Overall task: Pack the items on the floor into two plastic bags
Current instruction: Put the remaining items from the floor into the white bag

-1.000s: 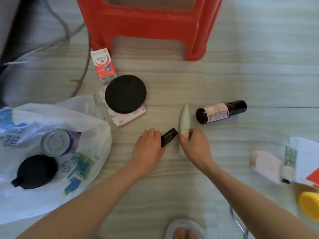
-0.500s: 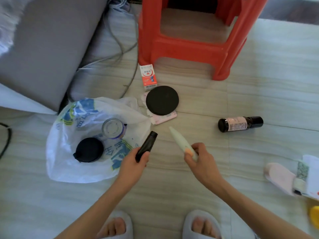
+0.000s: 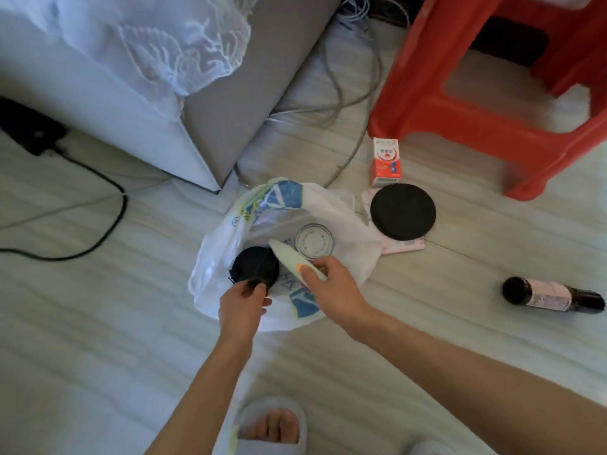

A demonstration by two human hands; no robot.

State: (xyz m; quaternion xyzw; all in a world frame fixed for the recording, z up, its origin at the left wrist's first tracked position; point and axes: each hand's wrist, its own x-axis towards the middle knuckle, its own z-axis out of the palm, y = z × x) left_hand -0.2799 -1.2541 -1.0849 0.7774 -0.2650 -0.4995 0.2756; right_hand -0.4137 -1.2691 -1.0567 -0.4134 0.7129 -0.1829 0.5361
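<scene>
Over the plastic bag (image 3: 341, 221) at frame centre, left hand (image 3: 241, 305) pinches a small black tube (image 3: 257, 280) by its end, and right hand (image 3: 331, 285) grasps a pale green tube (image 3: 290, 256) near its base. Both look light, stiff, prob smooth/slippery, so mid-body grip is safest. Bag film is thin & floppy; best taken by the rim.

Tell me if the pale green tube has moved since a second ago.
Yes. The pale green tube, in the right hand, went from the floor near the dark bottle to over the plastic bag.
</scene>
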